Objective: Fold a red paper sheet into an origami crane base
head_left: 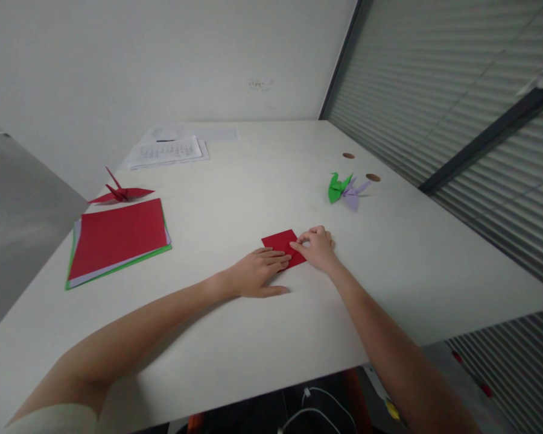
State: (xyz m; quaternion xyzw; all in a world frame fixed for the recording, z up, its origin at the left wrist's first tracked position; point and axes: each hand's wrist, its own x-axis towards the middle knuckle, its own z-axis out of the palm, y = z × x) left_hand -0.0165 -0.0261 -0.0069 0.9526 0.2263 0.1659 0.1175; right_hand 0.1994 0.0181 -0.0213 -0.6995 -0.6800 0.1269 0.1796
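Note:
A small folded red paper lies flat on the white table. My left hand rests flat on the paper's near left part, fingers stretched out and close together. My right hand presses on the paper's right edge with curled fingers, the index finger pointing left along the fold. The part of the paper under both hands is hidden.
A stack of coloured sheets with red on top lies at the left, a red paper crane behind it. Printed papers sit at the back. A green crane and a lilac crane stand right, near two round holes.

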